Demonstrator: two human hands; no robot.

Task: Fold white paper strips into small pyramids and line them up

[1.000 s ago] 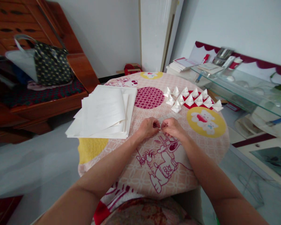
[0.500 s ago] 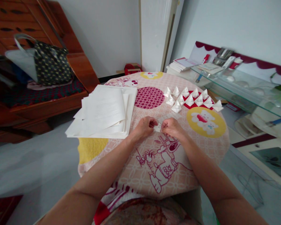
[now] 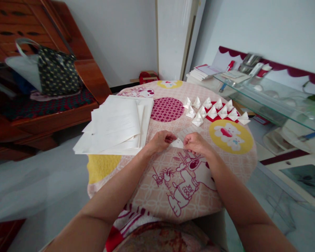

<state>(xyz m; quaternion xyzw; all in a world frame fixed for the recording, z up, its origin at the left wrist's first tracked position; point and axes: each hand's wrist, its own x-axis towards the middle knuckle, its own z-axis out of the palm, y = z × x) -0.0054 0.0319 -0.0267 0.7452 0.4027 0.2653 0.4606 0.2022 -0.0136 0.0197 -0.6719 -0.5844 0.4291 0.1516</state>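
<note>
A small white folded paper (image 3: 177, 143), roughly triangular, lies between my hands over the cloth-covered table. My left hand (image 3: 162, 140) has its fingers closed on the paper's left side. On the right side, my right hand (image 3: 195, 142) pinches it; the fingertips are partly hidden. Just beyond my hands lies a pale strip of paper (image 3: 187, 132). Several folded paper boats (image 3: 212, 112) with pointed peaks stand in rows at the table's back right. To the left rests a stack of white paper sheets (image 3: 118, 120), with faint print on the top one.
A patterned tablecloth (image 3: 157, 201) covers the round table. Along the right stands a glass shelf (image 3: 273, 98) holding cups and other items, with a stack of booklets (image 3: 203, 71) near it. A wooden bench (image 3: 86, 77) with a dark patterned bag (image 3: 58, 71) is at the left.
My hands have moved slightly apart, and more of the folded paper shows between them as a flat triangle. The paper boats and the stack stay in place.
</note>
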